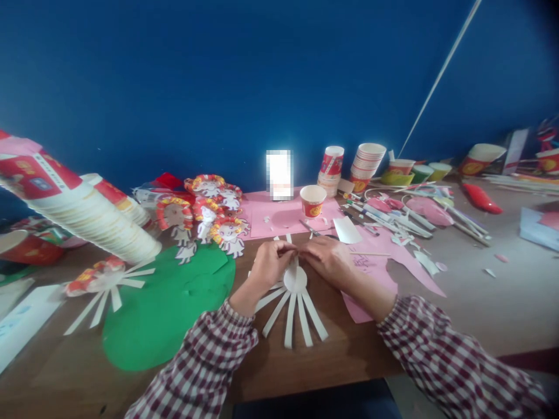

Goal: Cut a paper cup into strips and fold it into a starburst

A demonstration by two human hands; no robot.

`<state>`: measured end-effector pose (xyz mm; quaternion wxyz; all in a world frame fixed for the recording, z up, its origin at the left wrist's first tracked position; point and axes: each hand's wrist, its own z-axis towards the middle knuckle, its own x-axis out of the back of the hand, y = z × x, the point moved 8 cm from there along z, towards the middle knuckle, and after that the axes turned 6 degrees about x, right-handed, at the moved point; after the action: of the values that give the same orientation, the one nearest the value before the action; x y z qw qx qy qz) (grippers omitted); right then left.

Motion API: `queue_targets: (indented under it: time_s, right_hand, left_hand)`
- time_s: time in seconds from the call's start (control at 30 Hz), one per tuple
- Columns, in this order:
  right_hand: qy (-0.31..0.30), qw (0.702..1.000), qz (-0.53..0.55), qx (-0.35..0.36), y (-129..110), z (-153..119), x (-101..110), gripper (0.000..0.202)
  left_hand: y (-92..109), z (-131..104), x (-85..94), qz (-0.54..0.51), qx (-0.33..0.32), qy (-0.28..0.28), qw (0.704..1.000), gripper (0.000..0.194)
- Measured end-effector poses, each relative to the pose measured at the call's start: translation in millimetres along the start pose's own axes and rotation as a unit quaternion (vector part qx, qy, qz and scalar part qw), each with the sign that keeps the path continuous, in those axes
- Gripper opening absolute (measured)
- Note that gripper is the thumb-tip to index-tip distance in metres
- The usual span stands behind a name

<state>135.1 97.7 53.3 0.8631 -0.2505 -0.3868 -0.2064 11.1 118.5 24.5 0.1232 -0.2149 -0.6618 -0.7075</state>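
Observation:
A white paper cup cut into spread strips around a round base (295, 279) lies on the brown table (271, 372). My left hand (271, 265) and my right hand (325, 259) meet over its far side, fingertips pinched together on one of the strips. The strip's tip is hidden between the fingers. Several other strips fan out toward me, flat on the table. Just beyond my hands, scissors (309, 227) rest near a pink sheet (279, 218). A thin stick (371, 254) lies right of my right hand.
A green sheet (170, 308) and a partly rolled cut cup (102, 279) lie left. Stacked cups (96, 215) lean at far left. Paper figures (205, 215), an upright cup (312, 201) and cup stacks (367, 169) stand behind. Scraps and markers (406, 215) cover the right.

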Motion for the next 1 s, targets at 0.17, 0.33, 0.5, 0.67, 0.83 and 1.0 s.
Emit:
queue_targets:
  time_s: [0.17,0.33,0.5,0.67,0.83,1.0]
  right_hand:
    - [0.037,0.998,0.033,-0.025,4,0,5,0.015]
    - [0.046,0.997,0.041,-0.041,8,-1,5,0.015]
    - [0.032,0.998,0.034,-0.041,7,-1,4,0.016]
    - [0.026,0.998,0.031,-0.041,7,-2,3,0.016]
    - [0.013,0.999,0.028,-0.04,7,-2,2,0.015]
    - [0.008,0.999,0.03,-0.029,4,-1,1,0.015]
  left_hand:
    - [-3,2,-1.7,-0.016,-0.015,-0.01,1.0,0.031]
    - [-3,2,-5.1,0.004,-0.031,-0.025,0.999,0.035]
    - [-2,1,-4.6,0.029,-0.003,-0.014,0.999,0.03]
    - [6,0,-4.1,0.03,-0.026,-0.029,0.999,0.028]
    - [8,0,-1.1,0.047,-0.046,-0.033,0.997,0.032]
    - [2,2,-1.0,0.049,-0.034,-0.032,0.998,0.03]
